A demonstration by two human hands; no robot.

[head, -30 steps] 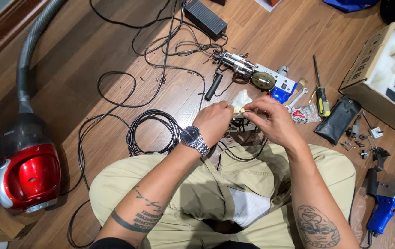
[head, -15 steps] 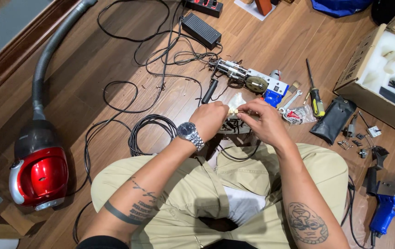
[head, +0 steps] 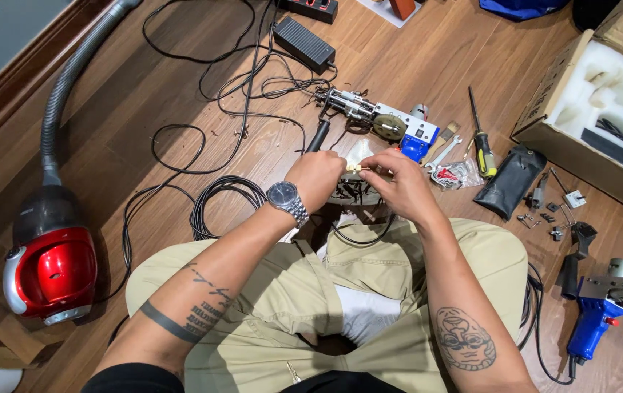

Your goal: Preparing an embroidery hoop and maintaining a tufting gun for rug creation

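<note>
I sit cross-legged on a wooden floor. My left hand [head: 317, 178], a metal watch on its wrist, and my right hand [head: 397, 182] meet above my knees and pinch a small pale part [head: 355, 169] between their fingertips. Under the hands lies a small tray of dark screws [head: 351, 193]. Just beyond them rests a disassembled metal and blue tool [head: 378, 121] with a black handle [head: 317, 135].
A red vacuum cleaner [head: 53, 266] with a grey hose is at my left. Black cables [head: 217, 204] loop over the floor. A screwdriver [head: 480, 142], black pouch [head: 509, 182], foam-lined cardboard box [head: 595, 109] and blue power tool [head: 599, 309] are on my right.
The view has shifted slightly as my head moved. Both hands stay together on the small part, with only small finger movements.
</note>
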